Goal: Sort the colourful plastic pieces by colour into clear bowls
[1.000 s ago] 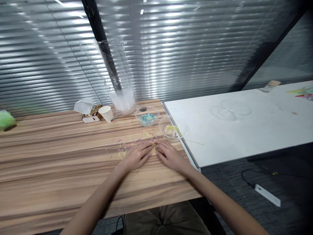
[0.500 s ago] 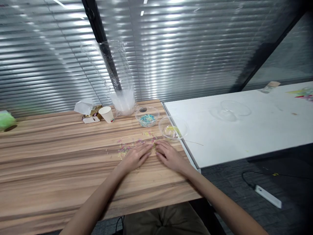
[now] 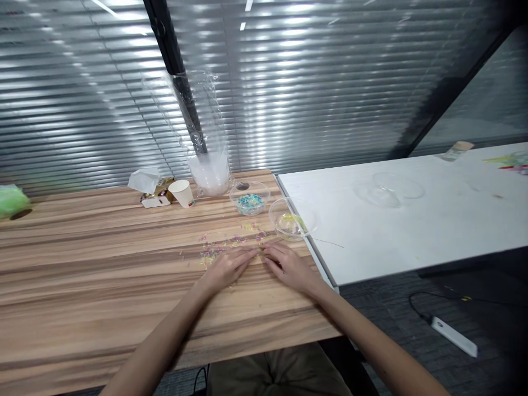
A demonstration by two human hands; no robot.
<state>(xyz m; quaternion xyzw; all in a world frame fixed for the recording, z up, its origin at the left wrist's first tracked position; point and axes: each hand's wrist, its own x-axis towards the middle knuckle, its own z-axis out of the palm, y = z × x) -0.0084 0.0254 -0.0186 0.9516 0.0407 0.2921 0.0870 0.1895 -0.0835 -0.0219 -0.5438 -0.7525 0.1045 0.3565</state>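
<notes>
Small coloured pieces (image 3: pixel 210 253), pink, yellow and purple, lie scattered over the wooden table. At their right end my left hand (image 3: pixel 229 267) rests low, fingers together and pointing right. My right hand (image 3: pixel 286 265) faces it, fingers bent to the left, its tips almost meeting those of the left. Both hands are closed; whatever sits at their fingertips is too small to make out. Just beyond my right hand is a clear plastic bowl (image 3: pixel 274 223) with yellow pieces inside. Behind it, to the left, another clear bowl (image 3: pixel 232 193) holds blue and pale pieces.
A paper cup (image 3: pixel 181 193), a tissue box (image 3: pixel 155 201) and a bag of stacked plastic bowls (image 3: pixel 210 173) line the back of the wooden table (image 3: pixel 103 297). A white table (image 3: pixel 371 236) adjoins on the right, with clear lids (image 3: pixel 398 186) on it. A thin stick (image 3: pixel 328 242) spans the seam.
My fingertips have shifted slightly among the small pieces, and the left fingers look more drawn together. The view has tilted a little; the bowls stand where they were.
</notes>
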